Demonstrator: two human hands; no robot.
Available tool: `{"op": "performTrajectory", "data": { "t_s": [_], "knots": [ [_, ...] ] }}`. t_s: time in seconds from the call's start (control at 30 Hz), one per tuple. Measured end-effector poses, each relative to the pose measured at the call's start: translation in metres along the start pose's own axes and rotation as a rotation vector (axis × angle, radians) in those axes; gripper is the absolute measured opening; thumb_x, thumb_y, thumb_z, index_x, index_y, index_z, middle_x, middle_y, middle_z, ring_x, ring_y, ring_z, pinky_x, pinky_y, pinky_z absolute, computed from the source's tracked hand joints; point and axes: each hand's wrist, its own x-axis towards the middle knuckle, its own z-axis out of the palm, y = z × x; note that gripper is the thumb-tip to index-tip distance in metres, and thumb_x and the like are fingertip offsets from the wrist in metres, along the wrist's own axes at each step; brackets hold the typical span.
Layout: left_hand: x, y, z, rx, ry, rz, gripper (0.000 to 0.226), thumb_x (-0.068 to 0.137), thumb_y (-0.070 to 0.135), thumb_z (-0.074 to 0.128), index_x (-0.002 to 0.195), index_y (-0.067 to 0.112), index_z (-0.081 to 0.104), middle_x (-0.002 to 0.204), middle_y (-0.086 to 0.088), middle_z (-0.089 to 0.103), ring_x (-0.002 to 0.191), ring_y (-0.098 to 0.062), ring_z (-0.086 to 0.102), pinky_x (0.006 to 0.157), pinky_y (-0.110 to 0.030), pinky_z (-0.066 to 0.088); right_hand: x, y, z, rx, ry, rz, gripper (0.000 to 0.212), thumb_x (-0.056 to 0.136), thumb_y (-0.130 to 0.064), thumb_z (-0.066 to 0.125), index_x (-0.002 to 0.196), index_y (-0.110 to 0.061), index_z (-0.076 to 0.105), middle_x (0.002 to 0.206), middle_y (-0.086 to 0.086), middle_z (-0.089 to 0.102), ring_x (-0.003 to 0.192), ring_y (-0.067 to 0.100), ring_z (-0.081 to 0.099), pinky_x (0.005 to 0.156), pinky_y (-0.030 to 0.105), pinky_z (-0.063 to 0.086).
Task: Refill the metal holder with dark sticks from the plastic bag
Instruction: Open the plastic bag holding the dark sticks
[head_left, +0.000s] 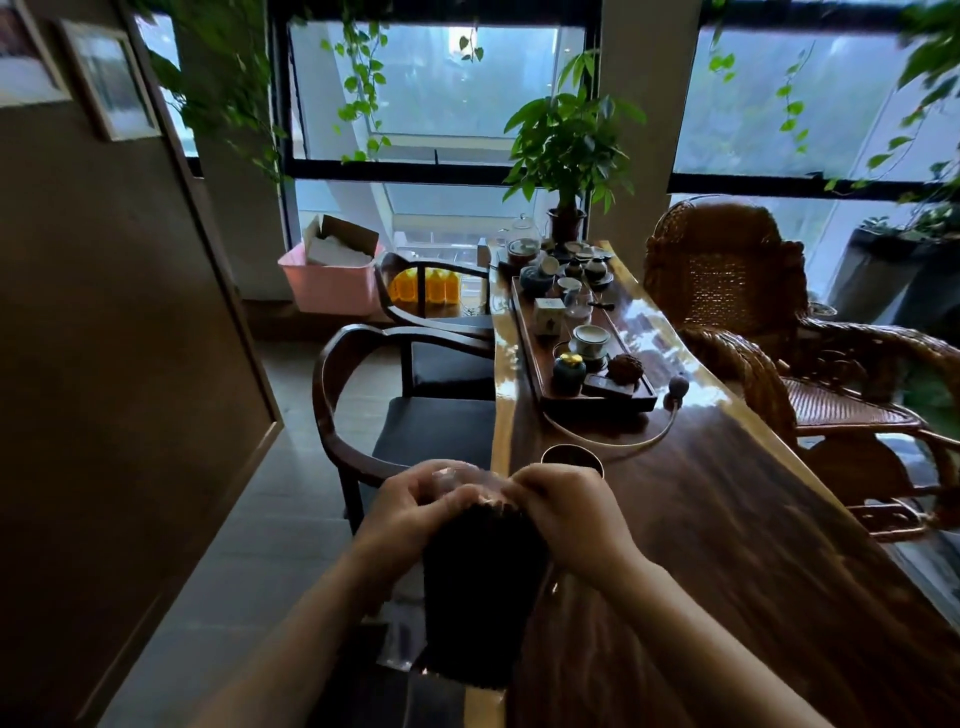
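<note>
- Both hands were close together: the left hand (415, 504) and the right hand (566, 514) each pinched the mouth of the plastic bag (451, 475), seemingly to pull it open.
- The dark sticks (483, 597) stood bundled upright inside the bag, by the table (727, 545) edge.
- The metal holder (571, 455) stood just beyond the right hand, likely kept close for filling.

The left hand (410, 512) and right hand (566, 512) are bare, as are 2 forearms (311, 629).
</note>
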Motion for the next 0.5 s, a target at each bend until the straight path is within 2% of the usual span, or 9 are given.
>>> {"op": "performTrajectory", "data": {
  "t_s": [0.07, 0.13, 0.2, 0.27, 0.4, 0.5],
  "knots": [
    [-0.004, 0.001, 0.001, -0.067, 0.060, 0.015, 0.017, 0.087, 0.030, 0.067, 0.099, 0.022, 0.075, 0.102, -0.004, 0.076, 0.095, -0.018, 0.073, 0.075, -0.026, 0.059, 0.001, 0.001, 0.001, 0.113, 0.016, 0.107, 0.011, 0.092, -0.030, 0.070, 0.088, -0.025, 0.078, 0.077, -0.011, 0.074, 0.075, 0.008, 0.069, 0.072, 0.036, 0.055],
    [-0.004, 0.000, 0.007, -0.052, 0.148, 0.016, 0.015, 0.091, 0.026, 0.063, 0.094, 0.020, 0.077, 0.097, -0.006, 0.077, 0.092, -0.020, 0.074, 0.073, -0.027, 0.059, -0.003, -0.004, 0.003, 0.062, 0.031, 0.072, 0.013, 0.093, -0.031, 0.069, 0.102, -0.027, 0.076, 0.087, -0.009, 0.076, 0.081, 0.013, 0.071, 0.074, 0.038, 0.056],
    [-0.002, 0.001, 0.011, -0.045, 0.188, 0.014, 0.014, 0.092, 0.023, 0.063, 0.093, 0.020, 0.077, 0.094, -0.006, 0.077, 0.089, -0.021, 0.074, 0.070, -0.026, 0.059, -0.007, -0.008, 0.005, -0.125, 0.092, -0.138, 0.030, 0.095, -0.035, 0.062, 0.124, -0.030, 0.064, 0.101, -0.007, 0.074, 0.086, 0.019, 0.071, 0.067, 0.036, 0.057],
    [0.000, 0.003, 0.012, -0.018, 0.163, 0.037, 0.015, 0.094, 0.022, 0.063, 0.095, 0.016, 0.076, 0.093, -0.007, 0.077, 0.088, -0.021, 0.074, 0.071, -0.026, 0.059, -0.008, -0.013, 0.005, -0.225, 0.068, -0.311, 0.035, 0.098, -0.043, 0.052, 0.132, -0.032, 0.055, 0.110, -0.008, 0.068, 0.085, 0.016, 0.069, 0.059, 0.033, 0.055],
    [0.000, 0.011, 0.015, 0.009, 0.086, 0.041, 0.019, 0.097, 0.022, 0.059, 0.097, 0.012, 0.075, 0.092, -0.011, 0.076, 0.088, -0.025, 0.074, 0.076, -0.034, 0.061, -0.003, -0.016, 0.009, -0.172, 0.047, -0.299, 0.039, 0.093, -0.052, 0.051, 0.123, -0.027, 0.055, 0.113, -0.010, 0.067, 0.085, 0.015, 0.069, 0.060, 0.027, 0.048],
    [0.000, 0.015, 0.014, -0.033, 0.021, 0.015, 0.019, 0.097, 0.021, 0.059, 0.094, 0.011, 0.075, 0.089, -0.015, 0.075, 0.085, -0.028, 0.073, 0.071, -0.030, 0.060, -0.003, -0.017, 0.011, -0.110, 0.049, -0.244, 0.035, 0.088, -0.055, 0.053, 0.111, -0.028, 0.054, 0.100, -0.010, 0.070, 0.080, 0.015, 0.067, 0.060, 0.030, 0.046]
  ]
}}
